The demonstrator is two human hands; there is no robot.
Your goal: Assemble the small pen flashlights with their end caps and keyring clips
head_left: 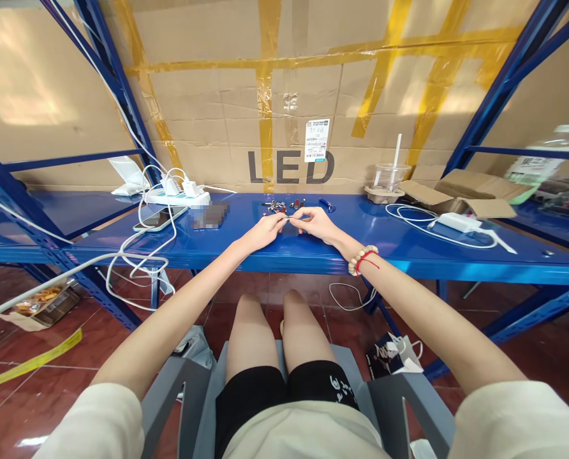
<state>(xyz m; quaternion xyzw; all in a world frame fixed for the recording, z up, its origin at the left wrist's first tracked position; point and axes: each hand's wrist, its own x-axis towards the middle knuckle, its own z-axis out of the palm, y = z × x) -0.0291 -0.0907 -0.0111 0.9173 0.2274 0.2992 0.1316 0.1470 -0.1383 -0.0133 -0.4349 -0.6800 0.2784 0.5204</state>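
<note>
My left hand (266, 231) and my right hand (316, 224) meet over the front part of the blue metal shelf (208, 245). Between their fingertips is a tiny metallic piece (287, 218), too small to name. Both hands are closed in a pinch on it, thumbs against index fingers. Just beyond the fingers lie several small metal and reddish-brown items (277, 206), partly hidden by my hands. A small blue tool-like item (327, 205) rests a little to their right.
Left on the shelf are a white power strip (184, 197) with plugs and cables, a phone (160, 218) and a blurred dark object (210, 215). A plastic cup with straw (390, 175), an open carton (461, 191) and a white charger (458, 222) sit right. Cardboard (193, 121) stands behind.
</note>
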